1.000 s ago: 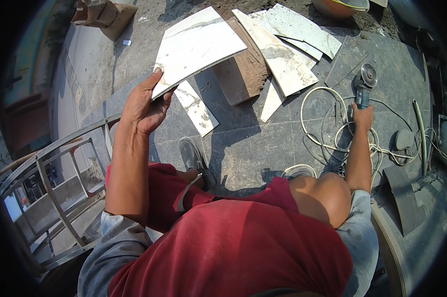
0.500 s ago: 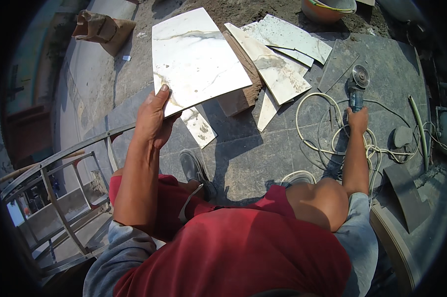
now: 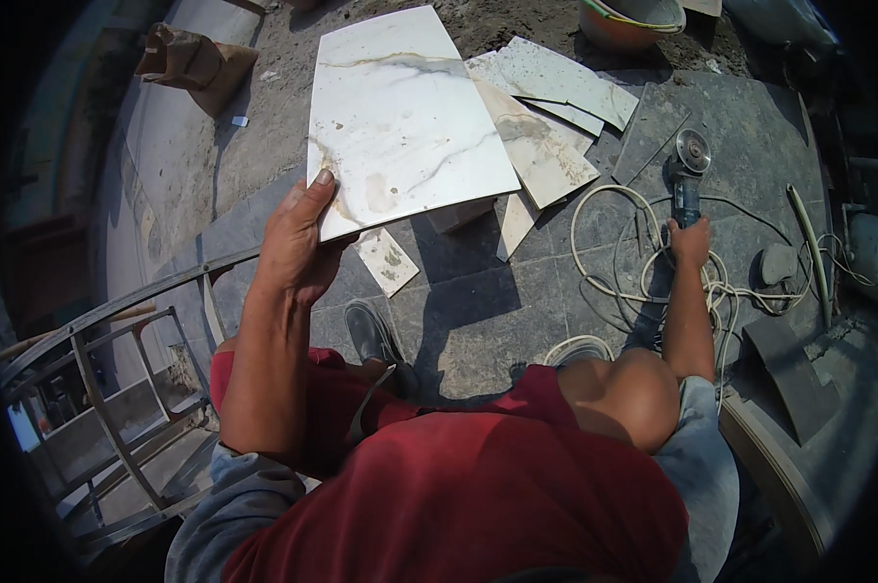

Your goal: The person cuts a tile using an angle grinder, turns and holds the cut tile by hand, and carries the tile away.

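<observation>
My left hand (image 3: pixel 306 228) grips a white, marble-veined tile (image 3: pixel 400 117) by its near left corner, thumb on top and fingers underneath. The tile is held up and tilted, hiding part of what lies beneath it. Out to the right, my right hand (image 3: pixel 690 240) is closed around the body of an angle grinder (image 3: pixel 687 189). Its round cutting disc (image 3: pixel 693 151) points away from me; I cannot tell whether it spins. Broken tile pieces (image 3: pixel 541 146) lie in a loose pile just beyond the held tile, and a small offcut (image 3: pixel 387 262) rests on the floor below it.
Pale cable (image 3: pixel 594 277) lies coiled on the grey tiled floor (image 3: pixel 468 340) by my right arm. A metal ladder-like frame (image 3: pixel 99 389) stands at my left. Farther off are a paper sack (image 3: pixel 216 78) and an orange bucket (image 3: pixel 619 29). A dark tile piece (image 3: pixel 793 379) leans at the right.
The held tile has risen slightly and shifted right, covering more of the pile and the brown block under it. My right hand with the grinder appears a little farther left.
</observation>
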`<state>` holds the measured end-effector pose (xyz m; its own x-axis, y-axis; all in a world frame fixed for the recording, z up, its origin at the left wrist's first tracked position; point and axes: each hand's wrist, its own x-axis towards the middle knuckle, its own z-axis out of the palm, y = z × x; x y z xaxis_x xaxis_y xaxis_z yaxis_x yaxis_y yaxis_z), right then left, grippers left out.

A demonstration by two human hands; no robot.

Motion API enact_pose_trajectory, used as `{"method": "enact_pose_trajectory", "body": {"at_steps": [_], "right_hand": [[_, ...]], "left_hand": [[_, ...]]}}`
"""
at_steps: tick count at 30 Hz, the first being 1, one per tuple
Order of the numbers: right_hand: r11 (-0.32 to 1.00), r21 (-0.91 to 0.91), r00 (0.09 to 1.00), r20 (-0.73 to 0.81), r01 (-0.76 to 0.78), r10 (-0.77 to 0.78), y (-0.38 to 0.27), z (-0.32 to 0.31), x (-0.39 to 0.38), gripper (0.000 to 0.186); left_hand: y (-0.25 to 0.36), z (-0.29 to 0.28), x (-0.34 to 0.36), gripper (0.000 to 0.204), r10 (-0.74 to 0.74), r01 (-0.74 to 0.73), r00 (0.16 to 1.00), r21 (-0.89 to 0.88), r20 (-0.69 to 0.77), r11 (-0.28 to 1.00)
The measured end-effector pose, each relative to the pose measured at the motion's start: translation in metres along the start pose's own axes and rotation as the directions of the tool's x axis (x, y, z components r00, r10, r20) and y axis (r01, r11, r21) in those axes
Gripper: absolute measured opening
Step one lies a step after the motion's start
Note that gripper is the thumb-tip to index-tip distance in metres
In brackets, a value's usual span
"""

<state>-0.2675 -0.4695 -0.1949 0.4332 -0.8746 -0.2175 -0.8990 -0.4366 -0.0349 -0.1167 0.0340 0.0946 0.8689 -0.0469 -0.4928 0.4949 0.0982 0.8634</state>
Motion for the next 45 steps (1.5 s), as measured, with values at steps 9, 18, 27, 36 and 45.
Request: {"method": "enact_pose_trajectory", "body": {"at_steps": [9, 18, 27, 36, 45], "right_hand": [[0.999, 0.049, 1.0, -0.024, -0.004, 0.005, 0.004, 0.001, -0.004, 0.083], [0.998, 0.056, 0.999, 0.0, -0.036, 0.036, 0.002, -0.003, -0.008, 0.083], [0.998, 0.047, 0.999, 0.007, -0.042, 0.042, 0.002, -0.004, -0.011, 0.083], [0.998, 0.05, 1.0, -0.006, -0.03, 0.031, 0.003, -0.003, -0.012, 0.081], [0.998, 0.045, 0.999, 0.009, -0.036, 0.036, 0.004, -0.003, -0.013, 0.08]], "left_hand": [[0.012, -0.037, 0.004, 0.037, -0.136, 0.395, 0.874, -0.52, 0.466, 0.757], [0.027, -0.027, -0.006, 0.037, -0.14, 0.429, 0.856, -0.532, 0.498, 0.73], [0.026, -0.03, -0.008, 0.034, -0.151, 0.38, 0.894, -0.534, 0.422, 0.755], [0.027, -0.029, -0.011, 0.035, -0.137, 0.366, 0.898, -0.537, 0.418, 0.76], [0.026, -0.03, -0.012, 0.034, -0.134, 0.342, 0.91, -0.526, 0.392, 0.779]]}}
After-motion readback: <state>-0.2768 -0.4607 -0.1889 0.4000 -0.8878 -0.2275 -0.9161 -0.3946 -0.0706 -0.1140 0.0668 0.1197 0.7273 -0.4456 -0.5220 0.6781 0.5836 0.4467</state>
